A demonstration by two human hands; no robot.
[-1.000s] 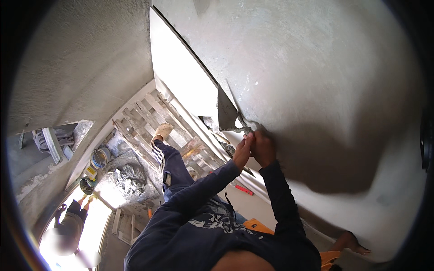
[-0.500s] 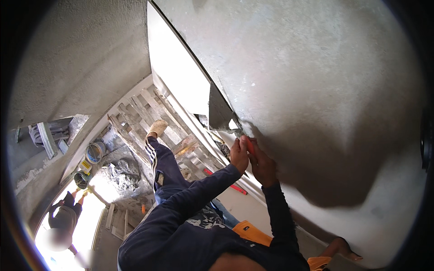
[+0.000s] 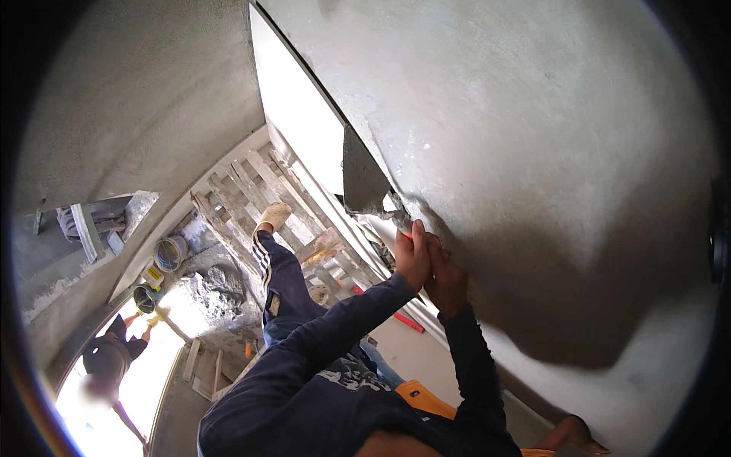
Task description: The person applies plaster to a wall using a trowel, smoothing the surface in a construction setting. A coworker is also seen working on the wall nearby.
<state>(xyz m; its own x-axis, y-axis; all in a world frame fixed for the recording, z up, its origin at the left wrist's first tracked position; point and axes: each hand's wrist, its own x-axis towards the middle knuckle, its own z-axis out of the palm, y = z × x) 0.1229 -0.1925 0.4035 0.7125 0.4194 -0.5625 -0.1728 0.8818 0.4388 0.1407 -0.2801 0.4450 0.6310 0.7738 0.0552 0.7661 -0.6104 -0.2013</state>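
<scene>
My left hand (image 3: 411,259) and my right hand (image 3: 447,282) are closed together around the red handle of a trowel (image 3: 365,175), with the right hand behind and below the left. Its dark grey blade lies along the long edge between the plastered surface (image 3: 548,122) and a bright white opening (image 3: 297,84). Grey mortar shows near the blade's heel. A shadow covers the plaster right of my hands. My foot in a tan clog (image 3: 275,215) rests on wooden boards (image 3: 237,190) below.
Two buckets (image 3: 169,253) (image 3: 145,300) and a grey mound (image 3: 217,293) are at left. A person (image 3: 110,358) is in the bright doorway. A red bar (image 3: 407,322) lies below my arms. A bare limb (image 3: 571,436) shows at lower right, owner unclear.
The trowel blade has shifted left and slightly up along the edge. My hands have moved a little down and their grip has shifted. The doorway person's arm now reaches downward.
</scene>
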